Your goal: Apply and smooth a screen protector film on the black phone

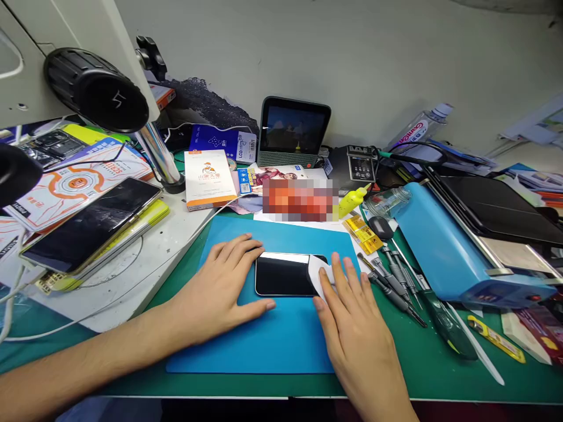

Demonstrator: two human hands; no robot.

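A black phone (pixel 281 274) lies screen-up on a blue work mat (pixel 264 340). My left hand (pixel 224 284) rests flat on the mat and steadies the phone's left end, fingers spread around its corner. Over the phone's right end my right hand (pixel 352 319) presses a small white wipe (pixel 319 274) onto the glass with flat fingers.
Screwdrivers and tweezers (pixel 396 284) lie right of the mat beside a blue heating machine (pixel 457 252). A yellow glue bottle (pixel 353 200), a small screen device (pixel 292 132), boxes (pixel 209 179) and another phone (pixel 92 225) on a white stand sit behind and left. A green mat (pixel 422 363) covers the desk.
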